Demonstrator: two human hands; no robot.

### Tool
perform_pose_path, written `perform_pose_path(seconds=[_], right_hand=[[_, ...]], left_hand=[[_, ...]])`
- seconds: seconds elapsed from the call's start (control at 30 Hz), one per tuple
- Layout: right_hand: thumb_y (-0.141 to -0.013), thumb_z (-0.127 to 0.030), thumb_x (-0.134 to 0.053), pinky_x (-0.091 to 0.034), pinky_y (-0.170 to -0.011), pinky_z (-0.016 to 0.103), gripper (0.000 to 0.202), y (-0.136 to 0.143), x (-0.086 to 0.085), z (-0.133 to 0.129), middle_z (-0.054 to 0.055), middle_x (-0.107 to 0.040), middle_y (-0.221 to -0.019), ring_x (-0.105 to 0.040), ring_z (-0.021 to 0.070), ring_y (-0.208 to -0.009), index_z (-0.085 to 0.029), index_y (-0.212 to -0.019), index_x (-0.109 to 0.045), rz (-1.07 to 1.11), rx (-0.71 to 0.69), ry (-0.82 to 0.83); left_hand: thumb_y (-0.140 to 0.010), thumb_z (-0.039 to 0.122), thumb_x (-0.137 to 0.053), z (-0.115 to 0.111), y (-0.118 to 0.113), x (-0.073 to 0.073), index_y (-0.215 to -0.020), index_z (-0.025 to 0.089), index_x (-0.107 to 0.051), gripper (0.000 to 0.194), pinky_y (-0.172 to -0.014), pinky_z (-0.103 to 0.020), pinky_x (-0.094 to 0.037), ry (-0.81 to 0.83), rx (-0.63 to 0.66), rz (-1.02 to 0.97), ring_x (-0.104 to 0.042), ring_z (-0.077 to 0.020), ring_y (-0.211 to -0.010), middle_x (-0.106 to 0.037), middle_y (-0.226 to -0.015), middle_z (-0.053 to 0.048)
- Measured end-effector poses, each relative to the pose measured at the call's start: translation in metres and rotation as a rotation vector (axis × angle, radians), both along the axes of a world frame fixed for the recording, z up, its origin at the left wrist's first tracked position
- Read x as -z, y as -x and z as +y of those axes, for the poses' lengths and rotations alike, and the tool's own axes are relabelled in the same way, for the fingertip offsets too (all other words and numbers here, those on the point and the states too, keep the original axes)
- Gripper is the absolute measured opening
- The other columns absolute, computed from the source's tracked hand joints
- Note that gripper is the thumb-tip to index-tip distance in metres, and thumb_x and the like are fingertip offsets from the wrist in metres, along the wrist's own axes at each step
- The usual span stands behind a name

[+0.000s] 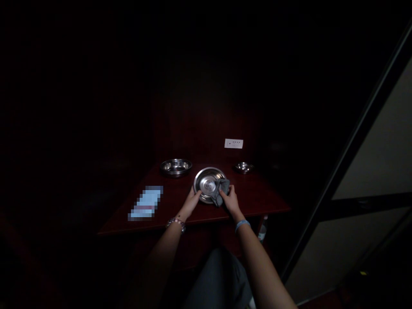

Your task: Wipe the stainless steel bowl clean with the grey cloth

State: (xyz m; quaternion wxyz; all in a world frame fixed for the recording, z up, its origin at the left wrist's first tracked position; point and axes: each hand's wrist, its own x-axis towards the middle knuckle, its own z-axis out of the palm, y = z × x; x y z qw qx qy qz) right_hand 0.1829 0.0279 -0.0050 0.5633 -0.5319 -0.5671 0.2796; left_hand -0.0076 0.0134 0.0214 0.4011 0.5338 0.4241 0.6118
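Observation:
A shiny metal bowl [206,184] is held up over the front half of the dark red table [257,199], its inside facing me. My left hand [191,202] grips its lower left rim, thumb over the edge. On the right side, my right hand [231,201] is closed on a grey cloth [220,194], which lies against the bowl's inner right wall and rim. Some fingers of both hands are hidden behind the bowl and the cloth.
A larger metal dish [176,167] sits at the table's back left, a small one [243,168] at the back right. A pixelated flat item [146,204] lies at front left. A white socket panel [234,143] is behind. A bottle [262,229] stands below the right edge.

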Motion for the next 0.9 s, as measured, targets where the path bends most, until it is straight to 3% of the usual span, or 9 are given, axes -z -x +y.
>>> perform_pose_path(seconds=[0.63, 0.9], right_hand=[[-0.083, -0.049, -0.067, -0.053, -0.088, 0.034, 0.035, 0.002, -0.005, -0.005, 0.007, -0.076, -0.108, -0.073, 0.0243, -0.1, -0.027, -0.104, -0.052, -0.04, 0.036, 0.051], [-0.084, -0.048, -0.067, -0.054, -0.092, 0.036, 0.035, 0.0, -0.004, -0.005, 0.008, -0.076, -0.111, -0.072, 0.0255, -0.103, -0.026, -0.108, -0.054, -0.045, 0.02, 0.052]], left_hand=[[-0.087, 0.03, -0.059, 0.007, 0.003, 0.012, -0.147, 0.019, -0.049, 0.061, -0.126, -0.041, -0.027, -0.046, 0.01, 0.02, -0.045, -0.0264, -0.147, -0.054, -0.154, -0.011], [-0.086, 0.024, -0.057, 0.003, 0.001, 0.004, -0.144, 0.017, -0.051, 0.059, -0.126, -0.041, -0.027, -0.002, -0.006, 0.008, -0.049, -0.0256, -0.144, -0.057, -0.151, -0.011]])
